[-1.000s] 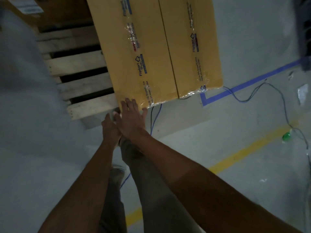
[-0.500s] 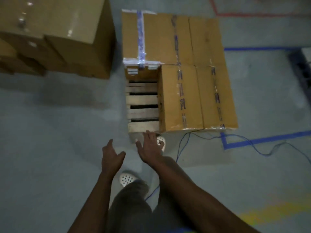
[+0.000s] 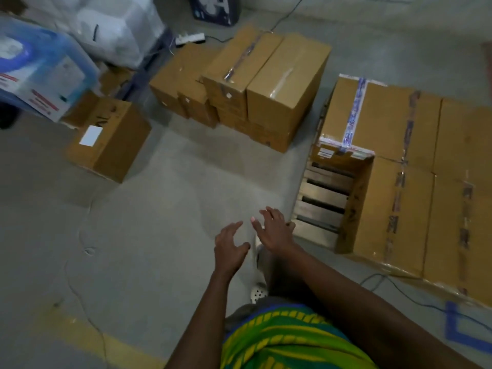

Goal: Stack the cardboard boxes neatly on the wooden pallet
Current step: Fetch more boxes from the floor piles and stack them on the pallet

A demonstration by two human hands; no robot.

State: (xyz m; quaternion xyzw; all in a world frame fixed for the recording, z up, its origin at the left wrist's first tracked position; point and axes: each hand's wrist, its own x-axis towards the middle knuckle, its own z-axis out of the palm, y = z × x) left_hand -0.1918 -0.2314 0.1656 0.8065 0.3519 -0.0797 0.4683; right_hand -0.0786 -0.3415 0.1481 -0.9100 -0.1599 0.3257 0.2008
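A: Hands?
B: Left hand [image 3: 230, 245] and right hand [image 3: 274, 231] both empty, fingers spread, side by side over bare floor [image 3: 149, 235]. Not touching any box.

A: Pallet?
B: Wooden pallet [image 3: 323, 198] just right of the right hand. One corner with bare slats showing. Rest covered by boxes on the pallet [image 3: 394, 166], one layer, packed edge to edge.

A: Anything readable on them?
B: No. Blue-and-white printed tape [image 3: 355, 110] on the far-left box, dark printed tape [image 3: 396, 203] along the others, text blurred. Small white label [image 3: 323, 153] on the side facing the gap, unreadable.

A: Loose stock?
B: Stacked boxes [image 3: 263, 83] ahead of the hands, on the floor, clear tape on top, tiny white sticker [image 3: 228, 95], no legible text. Single box [image 3: 111, 139] ahead and far left of the left hand, blank white label [image 3: 91, 135], dark handwritten marks beside it, can't make them out.

A: Else?
B: White carton [image 3: 37, 83] with red print far left, too blurred to read.
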